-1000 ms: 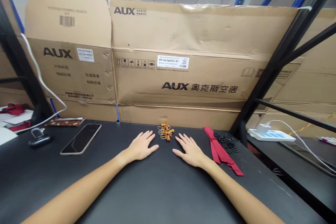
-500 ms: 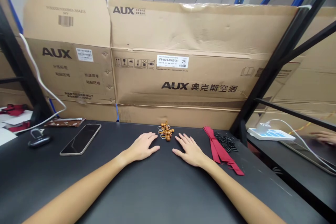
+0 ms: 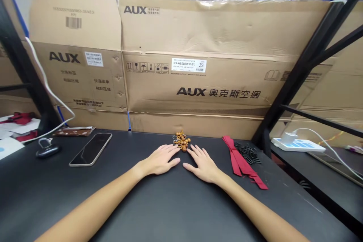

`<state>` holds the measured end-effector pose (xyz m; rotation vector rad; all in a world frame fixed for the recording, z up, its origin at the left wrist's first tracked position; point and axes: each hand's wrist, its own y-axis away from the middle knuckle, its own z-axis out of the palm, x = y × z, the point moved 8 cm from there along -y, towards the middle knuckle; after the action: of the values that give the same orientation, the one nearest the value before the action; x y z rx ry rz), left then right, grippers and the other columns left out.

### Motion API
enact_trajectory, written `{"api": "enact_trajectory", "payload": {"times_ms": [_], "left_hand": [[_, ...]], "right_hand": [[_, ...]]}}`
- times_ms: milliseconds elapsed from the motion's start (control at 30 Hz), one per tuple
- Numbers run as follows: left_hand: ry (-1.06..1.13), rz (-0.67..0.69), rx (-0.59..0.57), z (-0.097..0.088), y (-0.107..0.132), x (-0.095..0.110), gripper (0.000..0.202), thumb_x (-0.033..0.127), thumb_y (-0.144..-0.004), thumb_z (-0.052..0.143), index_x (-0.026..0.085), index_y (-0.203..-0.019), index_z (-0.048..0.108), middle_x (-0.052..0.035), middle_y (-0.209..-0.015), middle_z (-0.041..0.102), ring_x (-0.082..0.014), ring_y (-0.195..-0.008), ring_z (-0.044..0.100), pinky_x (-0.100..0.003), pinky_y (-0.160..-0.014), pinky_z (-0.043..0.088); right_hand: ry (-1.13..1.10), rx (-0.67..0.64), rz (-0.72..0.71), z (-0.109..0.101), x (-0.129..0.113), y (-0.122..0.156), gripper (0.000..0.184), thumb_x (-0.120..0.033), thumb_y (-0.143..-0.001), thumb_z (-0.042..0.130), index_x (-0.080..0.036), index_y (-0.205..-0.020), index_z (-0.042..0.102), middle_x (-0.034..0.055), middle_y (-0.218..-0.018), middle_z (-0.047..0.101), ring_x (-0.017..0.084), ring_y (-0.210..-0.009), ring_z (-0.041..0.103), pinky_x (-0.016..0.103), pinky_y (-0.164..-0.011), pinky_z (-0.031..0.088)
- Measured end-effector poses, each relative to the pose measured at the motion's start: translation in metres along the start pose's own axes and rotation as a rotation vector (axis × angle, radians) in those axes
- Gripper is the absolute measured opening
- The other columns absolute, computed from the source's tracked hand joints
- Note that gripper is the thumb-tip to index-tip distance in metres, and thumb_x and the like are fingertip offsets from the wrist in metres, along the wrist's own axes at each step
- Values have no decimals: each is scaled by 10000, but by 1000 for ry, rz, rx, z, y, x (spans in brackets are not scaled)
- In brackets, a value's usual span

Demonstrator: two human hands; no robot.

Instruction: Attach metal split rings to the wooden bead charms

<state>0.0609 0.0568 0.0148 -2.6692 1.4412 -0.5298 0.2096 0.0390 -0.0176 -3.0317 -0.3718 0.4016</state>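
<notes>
My left hand (image 3: 162,160) lies flat on the black table, fingers stretched out, with nothing in it. Opposite it, my right hand (image 3: 203,163) also rests palm down with its fingers apart and holds nothing. Just beyond the fingertips of both hands sits a small heap of brown wooden beads with metal rings (image 3: 183,142). The fingertips are very close to this heap; whether they touch it I cannot tell. To the right of my right hand lie red fabric strips (image 3: 241,162), and beside them a pile of black buckle-like pieces (image 3: 248,153).
A phone (image 3: 91,149), a dark earbud-like case (image 3: 48,150) and a brown wrapper (image 3: 74,131) lie at the left. Cardboard (image 3: 193,79) stands along the back edge. A black rack post (image 3: 289,79) and a white power strip (image 3: 297,145) are at the right.
Both hands have moved closer together, the left one shifting right toward the beads. The view has turned slightly left. A person's hand at the far right is out of view now.
</notes>
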Motion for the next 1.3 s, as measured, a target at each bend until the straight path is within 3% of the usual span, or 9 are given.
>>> {"api": "enact_trajectory", "payload": {"times_ms": [133, 267, 433, 600, 933, 1133, 1300], "left_hand": [[27, 23, 66, -6, 2, 4, 512, 495, -953, 368, 215, -1376, 427, -81, -1419, 453, -263, -1315, 400, -419, -1117, 276], [129, 69, 83, -10, 3, 11, 460, 431, -922, 477, 216, -1329, 471, -75, -1323, 550, -234, -1201, 522, -359, -1038, 390], [241, 113, 113, -11, 4, 19, 407, 344, -883, 561, 226, -1270, 518, -52, -1188, 642, -205, -1075, 610, -315, -966, 445], [289, 140, 111, -7, 4, 27, 346, 308, -885, 559, 225, -1221, 557, -41, -1137, 669, -189, -1027, 636, -283, -926, 462], [97, 140, 134, -7, 6, 29, 249, 323, -910, 518, 224, -1122, 605, -57, -1070, 659, -211, -989, 602, -335, -911, 438], [11, 146, 205, -10, 6, 36, 176, 363, -882, 570, 197, -915, 616, -51, -967, 607, -196, -906, 565, -318, -831, 418], [-4, 108, 246, -9, 6, 43, 168, 345, -853, 612, 182, -850, 571, -41, -960, 580, -186, -869, 540, -321, -797, 411]], "right_hand": [[-3, 15, 2, -2, 1, 1, 790, -724, -841, 321, -211, -1442, 337, 85, -1543, 219, 278, -1431, 123, 477, -1153, 97], [-14, 93, -22, -8, 1, 2, 707, -661, -857, 390, -186, -1379, 428, 111, -1487, 349, 286, -1396, 244, 469, -1138, 184], [-69, 232, -114, -21, -7, 7, 504, -498, -874, 490, -228, -1300, 498, 93, -1336, 517, 259, -1260, 435, 419, -1028, 371], [-95, 240, -209, -27, -19, 11, 267, -379, -917, 464, -251, -1083, 629, 75, -1152, 598, 227, -1054, 537, 385, -899, 433], [-242, 255, -227, -26, -25, 12, 206, -311, -946, 394, -211, -836, 536, 42, -820, 569, 197, -788, 516, 336, -723, 432], [-318, 240, -218, -21, -31, 14, 240, -338, -955, 372, -223, -773, 480, 17, -754, 537, 182, -725, 508, 315, -683, 423], [-336, 220, -212, -20, -33, 14, 246, -305, -959, 378, -213, -770, 507, 14, -766, 555, 174, -748, 508, 311, -701, 420]]}}
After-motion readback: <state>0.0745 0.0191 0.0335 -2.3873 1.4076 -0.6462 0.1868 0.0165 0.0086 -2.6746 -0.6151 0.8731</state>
